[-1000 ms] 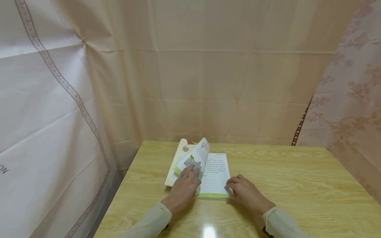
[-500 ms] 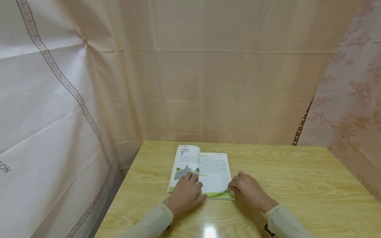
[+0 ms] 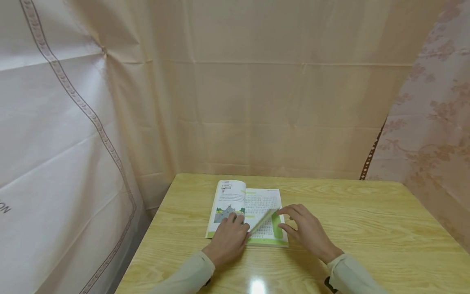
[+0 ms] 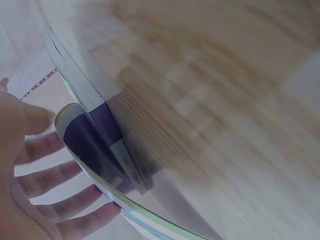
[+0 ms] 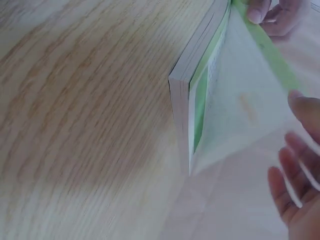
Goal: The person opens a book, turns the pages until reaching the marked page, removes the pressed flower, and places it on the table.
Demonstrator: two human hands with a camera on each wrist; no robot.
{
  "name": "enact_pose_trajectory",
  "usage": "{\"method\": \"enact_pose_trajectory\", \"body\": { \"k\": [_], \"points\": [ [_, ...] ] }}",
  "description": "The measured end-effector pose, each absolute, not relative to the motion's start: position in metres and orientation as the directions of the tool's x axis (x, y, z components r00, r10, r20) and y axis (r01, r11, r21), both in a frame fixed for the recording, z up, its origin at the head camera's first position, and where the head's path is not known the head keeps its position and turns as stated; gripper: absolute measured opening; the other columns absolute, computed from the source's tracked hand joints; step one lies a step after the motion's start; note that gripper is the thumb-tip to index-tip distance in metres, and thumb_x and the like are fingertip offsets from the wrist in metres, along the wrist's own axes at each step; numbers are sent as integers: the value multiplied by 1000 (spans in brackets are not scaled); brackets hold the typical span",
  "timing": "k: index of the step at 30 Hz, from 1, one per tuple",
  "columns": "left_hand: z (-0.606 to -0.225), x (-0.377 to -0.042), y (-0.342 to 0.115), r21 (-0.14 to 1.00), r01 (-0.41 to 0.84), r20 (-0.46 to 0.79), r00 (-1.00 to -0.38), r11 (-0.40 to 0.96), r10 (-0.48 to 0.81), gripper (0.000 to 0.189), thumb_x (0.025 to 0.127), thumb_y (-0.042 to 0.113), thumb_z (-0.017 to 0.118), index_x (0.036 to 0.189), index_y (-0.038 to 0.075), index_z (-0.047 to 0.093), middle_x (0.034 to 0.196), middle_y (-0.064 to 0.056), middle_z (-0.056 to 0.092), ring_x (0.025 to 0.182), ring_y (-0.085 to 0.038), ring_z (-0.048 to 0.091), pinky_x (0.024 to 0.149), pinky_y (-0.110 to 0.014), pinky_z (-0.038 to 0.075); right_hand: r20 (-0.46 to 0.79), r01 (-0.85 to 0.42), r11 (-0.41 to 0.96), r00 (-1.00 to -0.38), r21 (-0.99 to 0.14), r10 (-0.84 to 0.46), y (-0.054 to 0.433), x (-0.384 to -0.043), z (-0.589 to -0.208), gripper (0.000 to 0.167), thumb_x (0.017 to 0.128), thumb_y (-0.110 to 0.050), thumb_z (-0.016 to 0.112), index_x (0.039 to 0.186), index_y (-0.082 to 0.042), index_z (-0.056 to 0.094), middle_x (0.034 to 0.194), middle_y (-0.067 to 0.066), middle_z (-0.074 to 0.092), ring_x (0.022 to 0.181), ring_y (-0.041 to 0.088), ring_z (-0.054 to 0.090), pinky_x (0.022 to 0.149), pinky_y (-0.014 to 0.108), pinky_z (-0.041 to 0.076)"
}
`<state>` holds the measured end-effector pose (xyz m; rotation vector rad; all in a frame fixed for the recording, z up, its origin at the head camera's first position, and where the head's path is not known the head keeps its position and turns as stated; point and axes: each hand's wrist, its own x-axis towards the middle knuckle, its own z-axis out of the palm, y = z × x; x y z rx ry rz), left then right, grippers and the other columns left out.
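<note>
An open book (image 3: 229, 196) lies on the wooden table, its left page showing text and a grey hill picture. My left hand (image 3: 228, 240) rests on the lower part of that page near the fold. A right-hand page (image 5: 245, 95) stands lifted at its lower corner, curving toward the fold, with printed text under it. My right hand (image 3: 308, 230) is at the raised edge, index fingertip by the corner and thumb apart from it. In the left wrist view the purple and white spine (image 4: 107, 125) shows beneath the bent cover.
The wooden table (image 3: 367, 220) extends well to the right of the book. Beige cloth (image 3: 275, 102) hangs behind it. A pale sheet (image 3: 55, 163) hangs at the left, and a flowered one (image 3: 437, 122) at the right.
The left-hand pages, earlier raised, now lie flat under my left hand. My right hand has moved up and left with the lower right page corner, which has lifted and folded over.
</note>
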<state>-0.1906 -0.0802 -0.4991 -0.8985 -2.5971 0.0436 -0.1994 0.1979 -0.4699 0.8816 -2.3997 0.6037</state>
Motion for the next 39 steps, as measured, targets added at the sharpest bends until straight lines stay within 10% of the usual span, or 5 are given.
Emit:
{"method": "enact_pose_trajectory", "body": {
  "k": [8,17,23,28,39],
  "points": [
    [-498,-193,-83,-11,562,400,-755,827,519,11,102,14,56,104,5,48,91,-4,47,86,-19,52,66,-30,50,394,-606,756,-776,-248,-493,197,-196,-480,50,77,-23,91,122,-11,71,124,4,69,105,24,65,84,40,58],
    [-496,-192,-88,-128,553,433,-716,823,548,35,77,8,75,111,14,68,88,-4,49,78,-18,46,63,-31,40,223,-630,744,-776,-222,-590,193,-195,-494,53,79,-34,89,124,-12,72,127,6,68,111,24,60,93,45,54],
    [-495,-191,-88,-154,553,420,-714,819,560,8,89,21,72,93,13,70,86,-4,48,80,-20,45,68,-32,41,240,-677,711,-734,-187,-636,195,-197,-494,36,79,-29,88,110,-15,77,115,0,72,103,20,61,87,41,55],
    [-496,-194,-88,-208,527,435,-705,824,561,29,93,40,73,88,13,66,86,-4,49,83,-23,45,70,-33,40,266,-703,686,-709,-188,-653,197,-200,-492,29,77,-29,88,102,-19,79,106,-8,74,93,12,60,80,33,55],
    [-499,-190,-89,-271,624,322,-659,733,680,12,95,24,65,98,17,75,126,-4,63,119,-24,49,101,-45,40,249,-698,696,-714,-168,-655,198,-200,-491,30,74,-31,90,99,-17,80,104,-4,73,97,17,66,88,42,56]
  ]
}}
